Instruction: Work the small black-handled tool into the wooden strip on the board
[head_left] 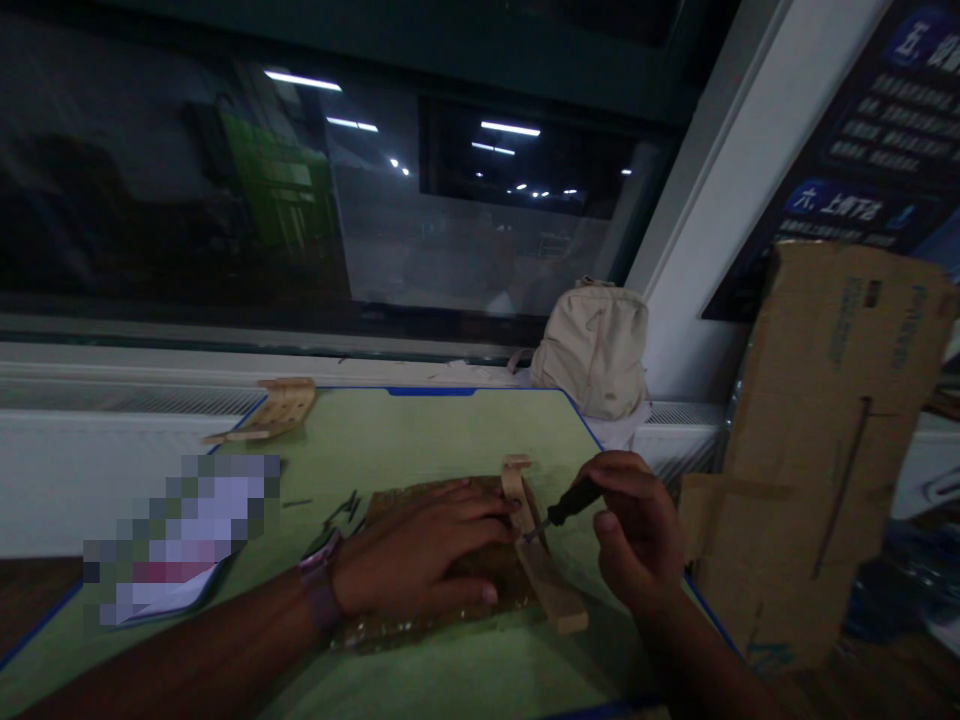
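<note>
My left hand [420,550] lies spread on the brown board [435,628] on the green counter [420,430], fingertips bracing the wooden strip [551,590]. My right hand [637,530] pinches a screwdriver [571,500], its tip at the strip. If it slips, it could jab my left fingers. Dim light hides the tip.

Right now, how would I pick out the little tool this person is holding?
Start at the green mat under the window. Near its right edge, the right hand pinches a slim tool against a pale wooden strip. Its dark handle and thin metal shaft set it apart from the light wood around it.
</note>
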